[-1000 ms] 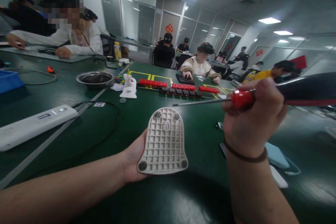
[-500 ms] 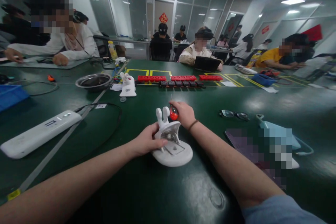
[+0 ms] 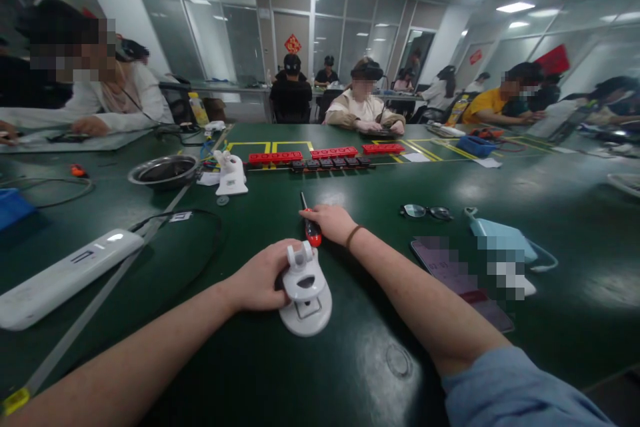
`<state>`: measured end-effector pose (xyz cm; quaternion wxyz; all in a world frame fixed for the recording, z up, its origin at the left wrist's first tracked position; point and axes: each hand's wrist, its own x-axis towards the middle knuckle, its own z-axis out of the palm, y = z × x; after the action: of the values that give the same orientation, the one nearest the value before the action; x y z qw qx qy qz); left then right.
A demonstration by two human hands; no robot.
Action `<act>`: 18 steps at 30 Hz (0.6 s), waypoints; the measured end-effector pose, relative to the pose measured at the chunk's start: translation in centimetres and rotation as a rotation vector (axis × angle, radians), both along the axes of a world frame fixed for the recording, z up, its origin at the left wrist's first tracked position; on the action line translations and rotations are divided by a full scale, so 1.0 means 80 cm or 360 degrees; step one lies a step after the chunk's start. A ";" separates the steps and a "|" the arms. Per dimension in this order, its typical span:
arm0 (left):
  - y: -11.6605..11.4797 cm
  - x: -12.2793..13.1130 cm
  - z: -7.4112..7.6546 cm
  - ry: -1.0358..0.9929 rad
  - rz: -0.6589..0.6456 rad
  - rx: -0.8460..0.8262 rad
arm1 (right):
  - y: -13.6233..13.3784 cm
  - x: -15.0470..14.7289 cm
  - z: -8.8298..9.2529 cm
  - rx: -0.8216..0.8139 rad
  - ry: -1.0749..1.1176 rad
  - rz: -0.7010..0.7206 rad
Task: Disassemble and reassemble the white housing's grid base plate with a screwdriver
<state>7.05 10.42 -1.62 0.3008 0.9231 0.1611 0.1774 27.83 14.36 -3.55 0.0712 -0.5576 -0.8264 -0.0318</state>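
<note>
My left hand (image 3: 260, 275) grips the left side of a white plastic clip base (image 3: 306, 320), which has an oval foot, a raised flap and two rounded lugs on top. Its foot rests on the green table or just above it. Just beyond, my right hand (image 3: 334, 223) has its fingers over a screwdriver (image 3: 313, 231) with a red and black handle. The shaft points away from me, low over the tabletop. Some of the right fingers are hidden behind the handle and the hand itself.
To the left lie a white elongated case (image 3: 70, 280) with a cable and a metal bowl (image 3: 165, 171). Another white plastic part (image 3: 231, 175) stands ahead, near red strips (image 3: 334, 152) and a black strip (image 3: 330, 165). Glasses (image 3: 426, 212), a phone (image 3: 460, 283) and a light-blue pouch (image 3: 503, 239) lie right.
The view has shifted. My right hand has lowered the screwdriver towards the tabletop, with its handle now clearly showing. The clip base has turned and its flap faces me more.
</note>
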 end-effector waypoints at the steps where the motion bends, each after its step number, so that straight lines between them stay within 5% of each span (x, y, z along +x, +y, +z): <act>1: -0.002 -0.001 -0.001 0.0006 0.0023 0.0002 | 0.000 0.000 0.001 -0.0010 0.0018 -0.0004; 7: -0.021 -0.013 -0.012 0.0146 0.0379 0.0177 | 0.001 0.005 0.002 -0.0036 0.0291 -0.0048; 11: -0.033 -0.025 -0.017 0.0132 0.0625 0.0030 | -0.007 0.010 0.005 0.0021 0.0590 -0.0137; 18: -0.032 -0.032 -0.021 0.0065 0.0592 -0.0163 | -0.031 -0.035 0.048 0.0124 0.1109 -0.0108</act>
<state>4.46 7.88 -3.31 0.3060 0.8644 0.3438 0.2026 25.00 11.84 0.28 0.3691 -0.5588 -0.7317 0.1266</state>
